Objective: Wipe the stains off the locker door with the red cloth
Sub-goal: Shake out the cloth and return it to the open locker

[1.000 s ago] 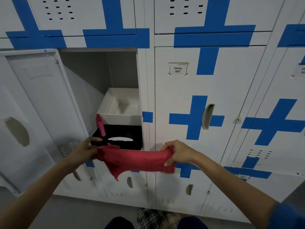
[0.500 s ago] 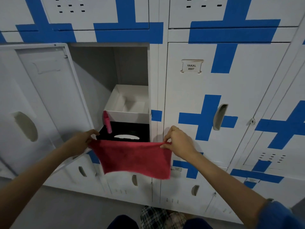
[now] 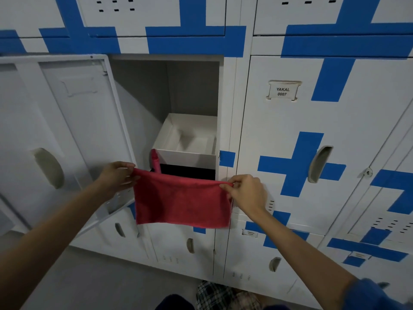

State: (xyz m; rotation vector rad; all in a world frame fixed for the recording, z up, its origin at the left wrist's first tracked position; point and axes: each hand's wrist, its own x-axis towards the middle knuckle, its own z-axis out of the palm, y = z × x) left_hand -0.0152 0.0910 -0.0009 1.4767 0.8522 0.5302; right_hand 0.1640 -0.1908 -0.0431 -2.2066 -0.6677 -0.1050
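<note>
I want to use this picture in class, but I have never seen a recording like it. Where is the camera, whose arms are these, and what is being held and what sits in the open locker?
There is no machine here. The camera is worn on a person's head and looks forward and down, so the two arms reaching in from below are that person's own.

The left hand and the right hand each pinch a top corner of a red cloth, which hangs spread out between them.

Behind it stands a wall of white lockers with blue crosses. One locker door is swung open to the left. Inside, a white open box rests on a black box, with a small red item beside them. The closed neighbour bears a label reading YAKAL 0007.
</note>
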